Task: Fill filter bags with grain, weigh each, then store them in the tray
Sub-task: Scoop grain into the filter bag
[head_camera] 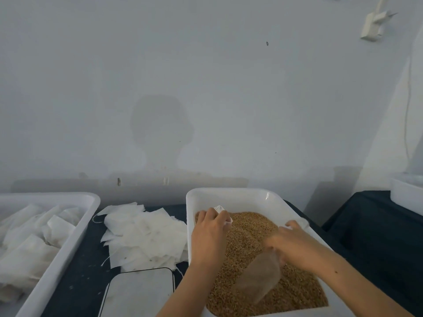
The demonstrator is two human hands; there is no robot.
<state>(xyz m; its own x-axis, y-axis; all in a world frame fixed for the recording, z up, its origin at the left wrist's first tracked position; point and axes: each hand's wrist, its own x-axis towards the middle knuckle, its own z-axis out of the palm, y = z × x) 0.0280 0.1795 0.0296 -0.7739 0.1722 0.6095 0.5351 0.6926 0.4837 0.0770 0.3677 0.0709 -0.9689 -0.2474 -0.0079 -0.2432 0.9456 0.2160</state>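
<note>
Head view: grain (247, 252) fills bin (229, 195); tray (75, 227) seemingly holds bags (29, 243).

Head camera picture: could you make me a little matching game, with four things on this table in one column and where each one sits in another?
Things:
1. grain
2. clear scoop
3. loose empty filter bags
4. filled filter bags

Places:
A. piled on the dark table between the two tubs
B. in the left white tray
C. heaped in the right white tub
D. lying on the grain, at the right hand

Pairs: 1-C, 2-D, 3-A, 4-B
</note>
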